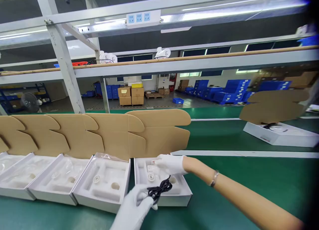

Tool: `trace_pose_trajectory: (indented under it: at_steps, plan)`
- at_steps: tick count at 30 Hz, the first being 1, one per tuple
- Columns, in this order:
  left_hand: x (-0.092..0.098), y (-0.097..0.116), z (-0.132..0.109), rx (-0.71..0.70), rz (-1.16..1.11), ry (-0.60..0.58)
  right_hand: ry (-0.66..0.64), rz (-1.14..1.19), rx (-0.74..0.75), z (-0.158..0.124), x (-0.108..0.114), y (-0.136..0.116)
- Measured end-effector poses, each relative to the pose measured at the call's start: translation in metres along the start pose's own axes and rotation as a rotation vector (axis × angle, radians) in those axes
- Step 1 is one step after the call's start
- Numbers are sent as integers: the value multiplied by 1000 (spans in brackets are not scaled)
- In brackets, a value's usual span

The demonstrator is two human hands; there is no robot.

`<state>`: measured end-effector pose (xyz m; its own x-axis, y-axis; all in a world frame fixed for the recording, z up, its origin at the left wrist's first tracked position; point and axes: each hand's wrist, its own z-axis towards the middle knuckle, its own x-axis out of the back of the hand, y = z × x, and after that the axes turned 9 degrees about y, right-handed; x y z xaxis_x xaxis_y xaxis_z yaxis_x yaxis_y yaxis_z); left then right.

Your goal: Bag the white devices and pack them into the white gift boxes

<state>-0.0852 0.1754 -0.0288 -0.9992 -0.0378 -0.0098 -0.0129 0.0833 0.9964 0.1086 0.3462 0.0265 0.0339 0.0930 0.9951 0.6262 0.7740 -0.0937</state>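
My left hand [137, 203], in a white glove, grips a bundled black cable [159, 189] just above the front of an open white box [174, 200]. Inside that box lies a white moulded insert [175, 189] with a round white disc [151, 177] in it. My right hand [169, 163], also gloved in white, reaches over the back of the insert. Its fingers are drawn together beside a small slotted white piece [150, 168]; whatever they pinch blends with the white around it. Behind stands the box's raised brown cardboard lid [161, 133].
Several similar open boxes [102, 200] stand in a row to the left, lids raised. Another box [281, 137] with a black cable sits across the green table [224, 187] at right. A metal frame [62, 64] with a socket strip [143, 17] rises overhead.
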Motion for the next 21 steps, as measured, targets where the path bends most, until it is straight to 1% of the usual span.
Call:
trace_pose_trajectory:
  at_steps: [2, 4, 5, 6, 7, 8, 9, 10, 11, 13, 15, 17, 18, 20, 21]
  plan:
    - [3, 42, 4, -63, 276, -10, 18, 146, 47, -26, 25, -1]
    - [1, 85, 18, -239, 553, -68, 94, 387, 7, -41, 40, -9]
    - [-4, 103, 29, -351, 690, -73, 151, 512, -42, -43, 42, -16]
    - [-10, 118, 43, -468, 873, -58, 213, 616, -100, -41, 40, -24]
    - [-18, 128, 58, -584, 1053, -17, 280, 685, -160, -36, 33, -32]
    - [-27, 132, 73, -640, 1142, 21, 349, 725, -217, -30, 24, -39]
    - [-37, 130, 87, -679, 1206, 46, 407, 746, -262, -25, 14, -46]
    - [-45, 123, 98, -700, 1249, 47, 446, 756, -298, -21, 2, -51]
    - [-53, 111, 107, -708, 1283, 14, 472, 767, -325, -20, -9, -54]
    - [-61, 79, 116, -708, 1360, -96, 498, 768, -371, -31, -29, -59]
    - [-61, 48, 120, -700, 1417, -164, 528, 738, -422, -54, -48, -65]
    - [-58, 29, 124, -709, 1462, -199, 539, 561, -494, -78, -65, -75]
    - [-59, 24, 126, -716, 1484, -214, 515, 408, -535, -87, -73, -81]
    - [-64, 27, 131, -727, 1533, -241, 435, 129, -591, -94, -87, -87]
    - [-69, 31, 132, -736, 1555, -246, 394, 37, -603, -92, -92, -86]
